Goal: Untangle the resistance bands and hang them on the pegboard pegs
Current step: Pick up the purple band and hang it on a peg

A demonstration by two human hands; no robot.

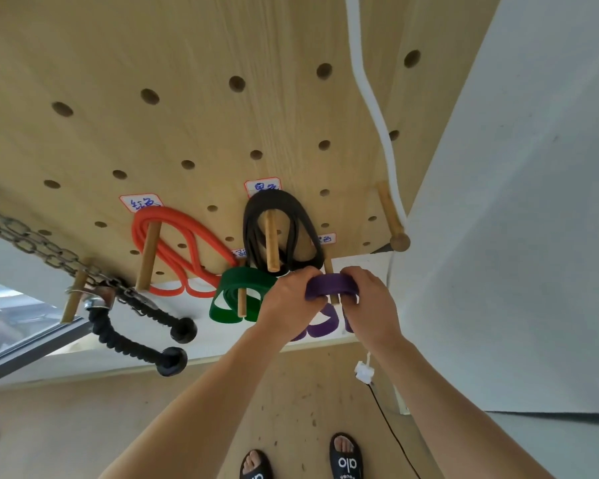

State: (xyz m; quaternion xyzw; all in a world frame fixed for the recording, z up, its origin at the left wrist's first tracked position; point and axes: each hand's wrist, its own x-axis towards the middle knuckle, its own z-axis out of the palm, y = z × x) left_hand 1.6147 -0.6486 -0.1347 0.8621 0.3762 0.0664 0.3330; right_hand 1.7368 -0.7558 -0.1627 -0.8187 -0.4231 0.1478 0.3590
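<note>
**A:** So how far along is this? Both hands are on the purple band (331, 285), left hand (287, 302) and right hand (369, 302) each curled round it, looping it over the peg (334, 299) between them.

**B:** Looks like the last one tbh. Just left of the purple band, the green band (237, 281) is on its peg already. Further up the pegboard (194, 63) from it, black band (277, 205) and red band (173, 236) both hang too. Once they let go, probably done.
</note>
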